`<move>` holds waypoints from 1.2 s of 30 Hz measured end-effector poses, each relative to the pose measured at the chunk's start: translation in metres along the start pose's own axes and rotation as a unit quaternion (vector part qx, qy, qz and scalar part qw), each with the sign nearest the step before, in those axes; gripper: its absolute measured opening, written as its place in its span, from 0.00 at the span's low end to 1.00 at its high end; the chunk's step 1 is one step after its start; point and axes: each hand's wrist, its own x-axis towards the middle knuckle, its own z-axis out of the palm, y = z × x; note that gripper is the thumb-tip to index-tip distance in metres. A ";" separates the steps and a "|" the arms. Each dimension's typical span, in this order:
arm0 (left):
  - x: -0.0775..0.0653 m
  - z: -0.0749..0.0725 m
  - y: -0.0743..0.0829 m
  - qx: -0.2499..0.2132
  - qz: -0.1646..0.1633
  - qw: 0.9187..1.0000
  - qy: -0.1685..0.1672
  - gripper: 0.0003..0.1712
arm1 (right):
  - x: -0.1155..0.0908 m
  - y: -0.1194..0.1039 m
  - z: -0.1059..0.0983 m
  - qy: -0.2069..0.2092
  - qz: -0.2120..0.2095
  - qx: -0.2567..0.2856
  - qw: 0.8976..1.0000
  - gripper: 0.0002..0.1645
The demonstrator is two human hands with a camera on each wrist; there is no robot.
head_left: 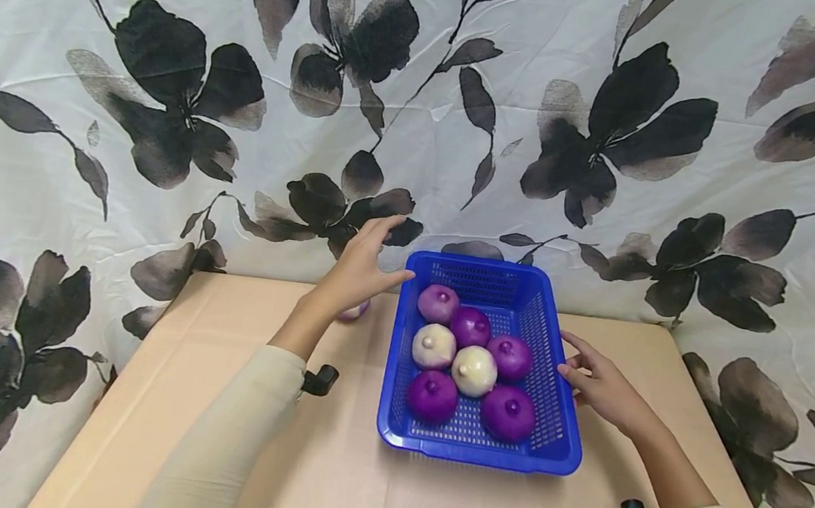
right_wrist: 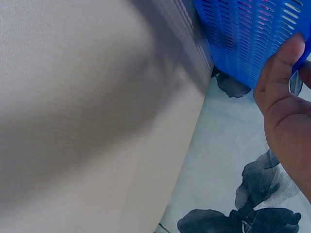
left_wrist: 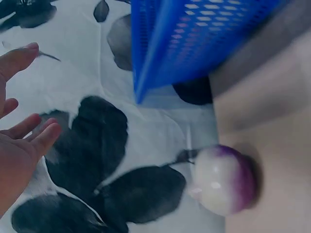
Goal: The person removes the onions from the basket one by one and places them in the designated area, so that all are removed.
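A blue plastic basket with slotted walls holds several onions, some purple and some pale on top. My right hand grips the basket's right rim; the right wrist view shows its fingers bent at the blue wall. On the other side, my left hand has its fingers spread, with the thumb close to the left rim; whether they touch is unclear. Beneath the left hand another onion lies outside the basket, mostly hidden; the left wrist view shows this white-and-purple onion whole.
A light tan tabletop lies under the basket and arms. White cloth with dark flowers hangs behind the table and runs down both sides. Dark wrist mounts stick out from the sleeves.
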 end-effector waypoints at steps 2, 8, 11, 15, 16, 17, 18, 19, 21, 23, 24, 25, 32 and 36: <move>0.005 0.002 0.007 0.002 0.006 1.000 -0.005 0.51 | 0.000 0.000 0.000 -0.002 0.000 0.000 1.000 0.41; 0.022 0.018 0.027 -0.031 0.007 0.999 -0.041 0.51 | 0.000 0.001 -0.001 0.001 0.001 -0.005 1.000 0.40; 0.029 0.029 0.034 -0.039 -0.011 0.997 -0.066 0.51 | -0.001 0.001 0.000 0.003 0.003 -0.004 1.000 0.40; 0.038 0.046 0.039 -0.040 -0.028 0.994 -0.101 0.52 | -0.001 0.003 0.000 0.003 0.001 -0.006 1.000 0.40; 0.040 0.050 0.039 -0.044 -0.030 0.993 -0.108 0.52 | -0.001 0.003 0.000 0.004 0.002 -0.006 1.000 0.40; 0.042 0.054 0.038 -0.052 -0.032 0.992 -0.114 0.52 | -0.001 0.003 0.000 0.004 0.001 -0.007 1.000 0.40; 0.044 0.057 0.038 -0.062 -0.035 0.990 -0.119 0.52 | -0.001 0.003 0.000 0.003 0.000 -0.007 1.000 0.40; 0.045 0.061 0.037 -0.072 -0.039 0.989 -0.125 0.52 | -0.001 0.003 0.000 0.003 -0.002 -0.008 1.000 0.40; 0.048 0.068 0.035 -0.092 -0.049 0.985 -0.136 0.52 | -0.001 0.002 -0.001 0.004 -0.001 -0.007 1.000 0.40; 0.050 0.075 0.032 -0.104 -0.061 0.981 -0.149 0.53 | -0.001 0.002 -0.001 0.002 -0.001 -0.008 1.000 0.40; 0.050 0.078 0.031 -0.107 -0.067 0.980 -0.154 0.53 | -0.001 0.002 -0.001 0.002 -0.001 -0.007 1.000 0.41; 0.050 0.081 0.030 -0.106 -0.071 0.979 -0.161 0.53 | 0.000 0.002 -0.001 0.002 0.000 -0.008 1.000 0.41; 0.051 0.098 0.026 -0.078 -0.103 0.972 -0.197 0.53 | 0.000 0.001 -0.001 0.003 0.003 -0.008 1.000 0.41; 0.049 0.104 0.027 -0.065 -0.108 0.969 -0.214 0.52 | 0.000 0.002 -0.001 0.004 0.002 -0.008 1.000 0.40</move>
